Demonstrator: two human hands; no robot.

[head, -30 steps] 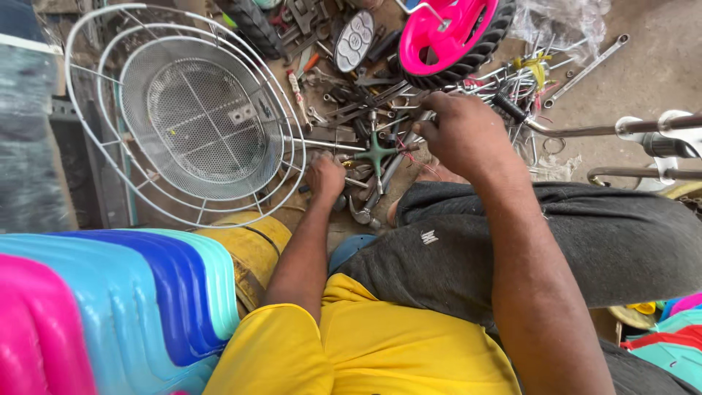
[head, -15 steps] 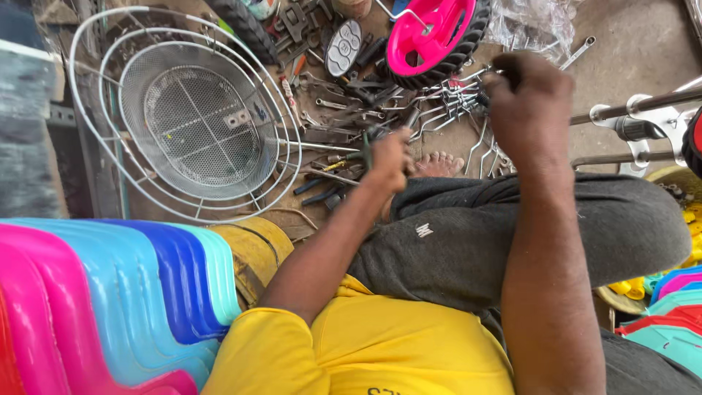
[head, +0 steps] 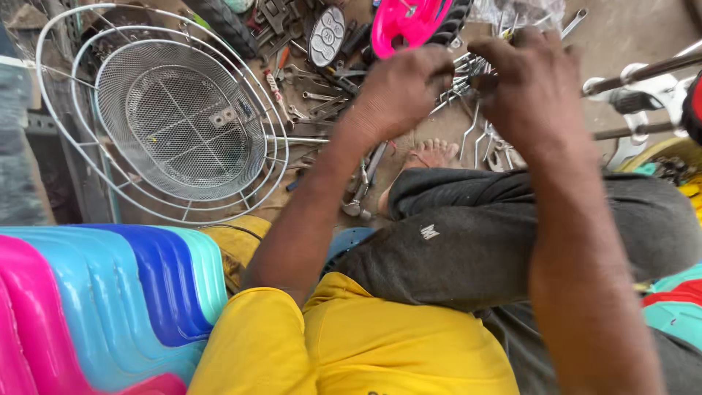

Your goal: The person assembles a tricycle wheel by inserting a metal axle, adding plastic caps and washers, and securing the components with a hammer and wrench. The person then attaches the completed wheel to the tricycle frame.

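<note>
Both hands raised together at far centre, above the tool pile on the floor. Left hand [head: 402, 88]: fingers curled into a closed grip, knuckles toward camera; what it has hold of cannot be told from this view. Right hand [head: 530, 88]: fingers bent down and pinched, grip likewise closed; a small dark object [head: 484, 82] shows between the two hands, touching the right fingertips, shape too hidden to identify.

Just beyond the hands: bundle of thin silver metal rods [head: 468, 73], shiny, some with hooked ends hanging down toward the bare foot [head: 428, 155]. Far of that, a pink plastic wheel [head: 409, 20] with a black tyre.

Left far: round wire mesh basket [head: 179, 121], silver, nested inside a larger white wire frame. Between basket and hands, scattered spanners and pliers [head: 322, 95], dull grey, on dirt floor.

Near left: stacked plastic chairs [head: 110, 292], pink, light blue, dark blue, teal. Right: chrome tube [head: 643, 72] running to the right edge
</note>
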